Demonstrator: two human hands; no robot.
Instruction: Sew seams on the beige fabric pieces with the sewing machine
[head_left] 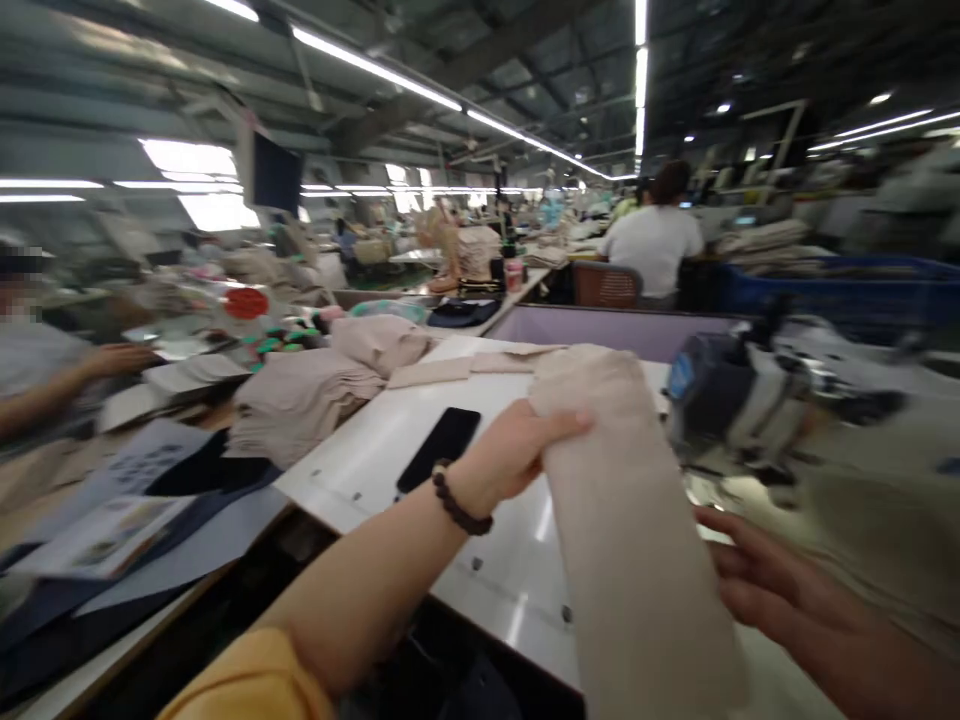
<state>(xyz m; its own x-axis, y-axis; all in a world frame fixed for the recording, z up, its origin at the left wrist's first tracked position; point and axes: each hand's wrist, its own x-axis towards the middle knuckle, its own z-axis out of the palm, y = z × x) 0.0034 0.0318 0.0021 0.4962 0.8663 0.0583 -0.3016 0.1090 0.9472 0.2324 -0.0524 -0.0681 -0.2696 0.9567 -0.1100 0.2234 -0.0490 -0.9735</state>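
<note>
A long beige fabric piece (637,530) hangs over the front of the white work board (360,460). My left hand (521,445) is closed on its left edge, thumb on top and the other fingers mostly hidden. Beside the right edge is my right hand (787,590), slightly blurred, its fingers stretched out and apart; whether the fingertips touch the cloth I cannot tell. More beige fabric (469,365) lies along the back of the board. A black phone (440,448) rests left of my left wrist.
A sewing machine (724,385) stands to the right. Left of the board are a stack of beige fabric (300,395) and printed papers (112,535). A co-worker's hand (120,358) is at the far left, and a person in white (654,245) sits ahead.
</note>
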